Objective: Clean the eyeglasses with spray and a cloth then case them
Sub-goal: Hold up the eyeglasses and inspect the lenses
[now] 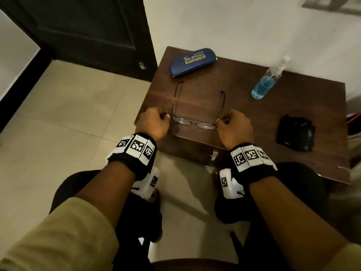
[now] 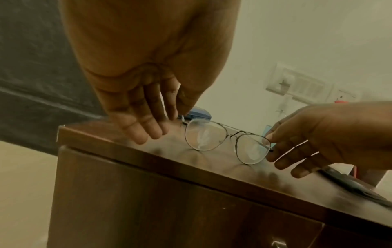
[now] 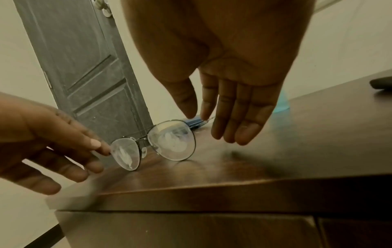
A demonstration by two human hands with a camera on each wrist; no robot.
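Thin metal-framed eyeglasses [image 1: 194, 124] stand on their lens rims near the front edge of a dark wooden table [image 1: 244, 106], temples open and pointing away from me. The lenses [image 3: 171, 139] show white smudges. My left hand [image 1: 165, 116] pinches the frame's left corner between thumb and forefinger [image 2: 172, 115]. At the other corner my right hand [image 1: 220, 120] pinches the same way, its fingertips [image 3: 204, 115] on the hinge. A shut blue case [image 1: 192, 61] lies at the back left. A clear spray bottle [image 1: 268, 79] with blue liquid stands at the back right. A crumpled black cloth [image 1: 296, 133] lies at the right.
The table stands against a white wall, with a dark door [image 1: 88, 26] and tiled floor [image 1: 68, 114] to its left. A metal drawer handle [image 1: 214, 155] sticks out below the table's front edge. My knees sit under the front edge.
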